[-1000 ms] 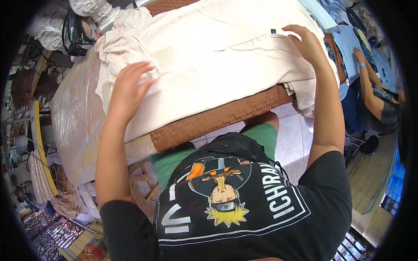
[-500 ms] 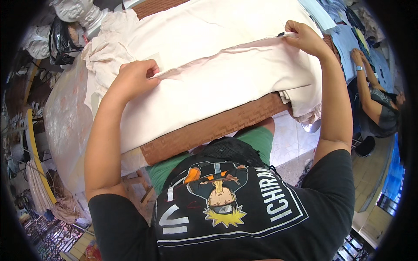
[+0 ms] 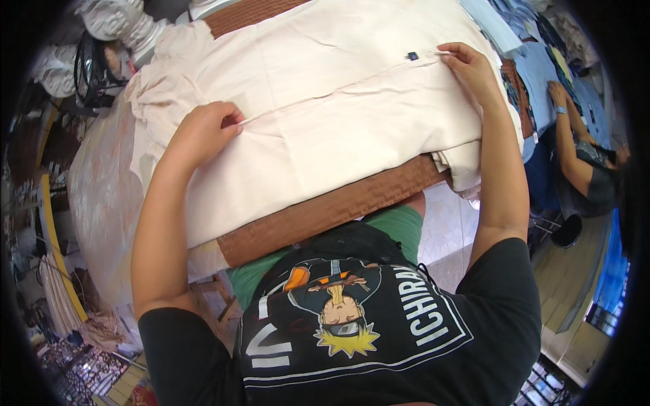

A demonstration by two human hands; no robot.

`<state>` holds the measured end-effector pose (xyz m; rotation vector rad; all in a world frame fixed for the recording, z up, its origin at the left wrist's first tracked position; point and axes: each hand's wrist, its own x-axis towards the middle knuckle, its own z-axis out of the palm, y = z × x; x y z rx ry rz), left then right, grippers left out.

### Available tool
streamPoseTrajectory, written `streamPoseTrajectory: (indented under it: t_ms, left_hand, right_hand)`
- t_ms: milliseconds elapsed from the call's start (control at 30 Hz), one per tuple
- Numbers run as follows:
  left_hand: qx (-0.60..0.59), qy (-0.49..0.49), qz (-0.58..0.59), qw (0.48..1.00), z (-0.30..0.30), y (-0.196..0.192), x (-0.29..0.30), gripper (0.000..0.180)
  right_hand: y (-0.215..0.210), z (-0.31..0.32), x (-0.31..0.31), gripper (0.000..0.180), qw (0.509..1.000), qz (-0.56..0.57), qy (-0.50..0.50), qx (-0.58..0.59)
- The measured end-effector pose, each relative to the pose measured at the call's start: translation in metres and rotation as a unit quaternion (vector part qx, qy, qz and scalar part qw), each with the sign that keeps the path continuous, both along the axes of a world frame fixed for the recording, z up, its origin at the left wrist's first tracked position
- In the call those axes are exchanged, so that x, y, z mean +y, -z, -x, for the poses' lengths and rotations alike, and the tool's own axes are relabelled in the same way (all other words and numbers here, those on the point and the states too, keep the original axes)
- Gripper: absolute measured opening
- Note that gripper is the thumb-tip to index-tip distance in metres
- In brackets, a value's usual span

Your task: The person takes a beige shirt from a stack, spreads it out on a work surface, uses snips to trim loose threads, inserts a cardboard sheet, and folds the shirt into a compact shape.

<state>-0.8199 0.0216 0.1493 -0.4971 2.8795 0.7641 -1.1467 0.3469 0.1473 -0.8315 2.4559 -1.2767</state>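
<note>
1. Spread beneath and between both hands: cream garment (image 3: 352, 142), mostly flat, rumpled beyond and to the left of the left hand.
2. Running from hand to hand: long narrow edge (image 3: 318, 99) of that garment, seam or fold, impossible to tell which; nearly straight, likely from light tension at both ends.
3. Just left of the right hand, along this edge: small dark label (image 3: 412, 57).
4. Left hand (image 3: 203, 134): thumb and fingers pinched on the edge, probably to anchor it.
5. Right hand (image 3: 470, 73): thumb and forefinger pinched on the opposite end, past the label, probably to keep the line taut.
6. Nearer the body than both hands: brown patterned cover (image 3: 325, 211), seemingly laid as a base under the garment.
7. Left of the left hand: clear plastic sheet (image 3: 101, 196), perhaps for protection.
8. Well right of the right hand: light-blue garments (image 3: 539, 101), touched by a co-worker's hand (image 3: 556, 90).
</note>
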Motion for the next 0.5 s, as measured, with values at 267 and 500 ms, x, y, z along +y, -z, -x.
streamPoseTrajectory:
  t_ms: [267,500]
  left_hand:
    - [0.313,-0.010,0.213,0.925,-0.034,-0.003,0.014,0.020]
    - [0.318,-0.060,0.065,0.944,-0.135,0.044,0.095,0.021]
  right_hand:
    - [-0.009,0.003,-0.001,0.036,0.957,-0.092,0.040,0.271]
    - [-0.028,-0.094,-0.108,0.029,0.953,-0.033,-0.121,0.277]
